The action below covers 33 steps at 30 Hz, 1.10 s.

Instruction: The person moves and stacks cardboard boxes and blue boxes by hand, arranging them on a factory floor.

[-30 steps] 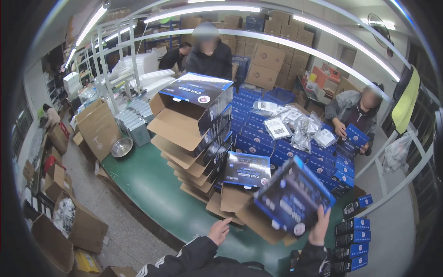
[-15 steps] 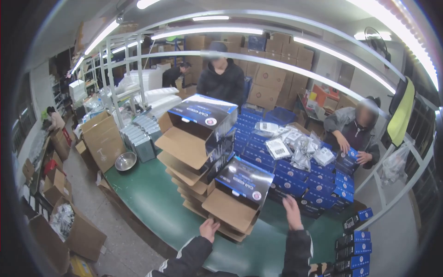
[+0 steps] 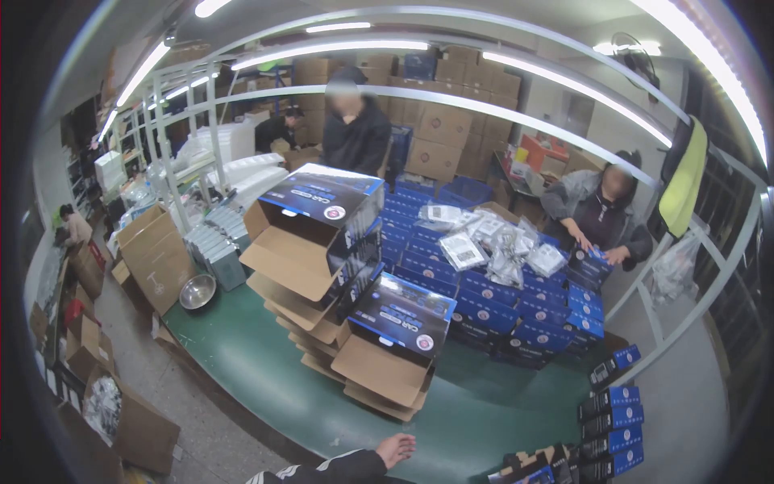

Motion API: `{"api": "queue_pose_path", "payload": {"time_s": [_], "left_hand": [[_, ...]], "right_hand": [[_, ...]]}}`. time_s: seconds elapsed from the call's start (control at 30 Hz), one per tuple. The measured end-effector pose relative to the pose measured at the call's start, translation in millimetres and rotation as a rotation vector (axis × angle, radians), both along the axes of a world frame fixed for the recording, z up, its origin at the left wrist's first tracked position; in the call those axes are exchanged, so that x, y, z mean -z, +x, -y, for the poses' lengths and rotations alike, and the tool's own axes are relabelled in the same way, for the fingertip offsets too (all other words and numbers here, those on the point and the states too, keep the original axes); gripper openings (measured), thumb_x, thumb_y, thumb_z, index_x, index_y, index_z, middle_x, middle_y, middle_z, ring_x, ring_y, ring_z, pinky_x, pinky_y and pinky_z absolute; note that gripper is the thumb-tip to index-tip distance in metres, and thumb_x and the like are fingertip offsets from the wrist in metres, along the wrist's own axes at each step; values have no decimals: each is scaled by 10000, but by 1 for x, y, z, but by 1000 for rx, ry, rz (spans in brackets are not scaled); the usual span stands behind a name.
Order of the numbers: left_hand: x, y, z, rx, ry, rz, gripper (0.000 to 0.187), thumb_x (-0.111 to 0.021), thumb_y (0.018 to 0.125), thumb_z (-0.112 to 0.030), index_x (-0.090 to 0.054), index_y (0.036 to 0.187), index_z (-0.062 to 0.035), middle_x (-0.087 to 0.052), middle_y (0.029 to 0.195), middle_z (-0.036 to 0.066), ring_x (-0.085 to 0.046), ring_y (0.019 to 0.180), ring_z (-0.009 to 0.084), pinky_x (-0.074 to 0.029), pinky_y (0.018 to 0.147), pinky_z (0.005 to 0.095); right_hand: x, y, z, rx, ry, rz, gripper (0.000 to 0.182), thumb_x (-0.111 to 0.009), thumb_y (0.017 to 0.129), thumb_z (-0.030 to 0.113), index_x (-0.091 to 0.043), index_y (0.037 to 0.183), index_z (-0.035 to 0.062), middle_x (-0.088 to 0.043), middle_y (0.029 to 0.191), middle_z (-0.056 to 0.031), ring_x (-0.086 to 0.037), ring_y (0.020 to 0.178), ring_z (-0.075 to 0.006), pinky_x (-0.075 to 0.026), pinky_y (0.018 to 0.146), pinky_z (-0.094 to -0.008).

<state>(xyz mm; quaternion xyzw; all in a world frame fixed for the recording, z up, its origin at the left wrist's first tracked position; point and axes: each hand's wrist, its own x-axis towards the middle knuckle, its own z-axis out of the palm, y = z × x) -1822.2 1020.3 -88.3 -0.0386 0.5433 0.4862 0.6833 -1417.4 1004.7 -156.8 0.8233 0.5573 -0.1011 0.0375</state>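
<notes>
My left hand (image 3: 396,449) is over the near edge of the green table, its fingers apart and holding nothing. My right hand is out of view. Just beyond the left hand stands a short stack of black-and-blue cartons (image 3: 401,316), their brown flaps (image 3: 380,369) folded open toward me. Behind and to the left rises a taller stack of the same cartons (image 3: 316,196), also with open flaps. A gap of bare green tabletop (image 3: 451,427) separates my left hand from the short stack.
Rows of small blue boxes (image 3: 481,310) fill the table's far right, with clear-bagged parts (image 3: 504,250) on top. A co-worker (image 3: 601,202) handles a blue box there. A steel bowl (image 3: 197,292) sits left. Blue cartons (image 3: 610,415) are stacked at the right, below a white metal frame (image 3: 649,310).
My left hand has drawn back from the short stack's flaps toward the table's near edge. My right hand has left the view. The whole view has shifted slightly.
</notes>
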Motion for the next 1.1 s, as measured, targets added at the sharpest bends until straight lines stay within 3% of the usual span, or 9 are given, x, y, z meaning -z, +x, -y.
{"api": "queue_pose_path", "payload": {"time_s": [0.17, 0.27, 0.37, 0.47, 0.6, 0.77, 0.87, 0.97, 1.1], "left_hand": [[-33, 33, -18, 519, 200, -26, 365, -475, 915, -383, -609, 1111, -106, -610, 1115, 56, -590, 953, 172, -449, 776, 271], [-85, 70, -20, 843, 464, -47, 689, -546, 859, -528, -339, 1375, -121, -447, 1345, 109, -455, 1220, 211, -364, 998, 326], [-138, 97, -11, 725, 633, -36, 691, -582, 894, -367, -235, 1411, -67, -339, 1438, 109, -330, 1312, 180, -212, 1129, 335], [-169, 79, -10, 658, 588, -418, 492, -571, 894, -409, -518, 1231, -55, -565, 1200, 117, -535, 1110, 203, -391, 996, 318], [-189, 40, 4, 681, 817, -742, 375, -602, 890, -367, -685, 1065, -46, -638, 1137, 32, -539, 1078, 96, -373, 992, 237], [-230, 34, 22, 1015, 1044, -438, 522, -482, 834, 137, -483, 1318, -60, -421, 1386, 127, -356, 1315, 250, -214, 1153, 382], [-241, 40, 27, 939, 899, -596, 417, -440, 888, 87, -573, 1241, -90, -517, 1307, 102, -440, 1261, 216, -287, 1110, 309], [-235, 47, 31, 559, 1101, -751, 225, -607, 829, 53, -686, 1023, -28, -649, 1073, 132, -606, 1029, 188, -443, 965, 259], [-240, 38, 34, 427, 936, -796, 408, -677, 742, 44, -631, 1141, -28, -619, 1103, 204, -641, 963, 269, -514, 892, 299]], "right_hand": [[9, -25, -19, -149, -140, -26, 1181, -598, 562, 773, -140, 1467, 168, -162, 1460, -304, -148, 1355, -472, -159, 1069, -590], [-95, -104, -24, -324, 317, -344, 937, -642, 596, 475, -311, 1382, 87, -314, 1394, -247, -282, 1305, -412, -237, 1064, -519], [-184, -176, 1, -411, 731, -583, 752, -678, 625, 227, -453, 1311, 20, -441, 1339, -199, -394, 1263, -362, -302, 1059, -459], [-241, -182, 2, -526, 534, -877, 864, -627, 713, 215, -183, 1442, 76, -200, 1474, -217, -209, 1379, -346, -238, 1112, -461], [-234, -143, -37, -167, 968, -1028, 954, -610, 816, 525, -117, 1445, 4, -164, 1486, -207, -167, 1386, -310, -136, 1130, -425], [-243, -135, -60, 123, 1118, -1306, 822, -519, 750, 721, -442, 1266, 85, -492, 1155, -81, -427, 1186, -235, -274, 1047, -376], [-239, -140, -60, 198, 1135, -1417, 777, -624, 773, 608, -472, 1262, 23, -561, 1088, -79, -517, 1090, -206, -370, 987, -342], [-241, -140, -56, 124, 1179, -1346, 443, -644, 795, 473, -612, 986, 75, -593, 1081, -82, -518, 1106, -219, -371, 925, -348], [-248, -144, -52, -18, 1177, -1384, 582, -650, 774, 555, -614, 1040, 37, -587, 1103, -80, -538, 1011, -208, -410, 848, -340]]}}
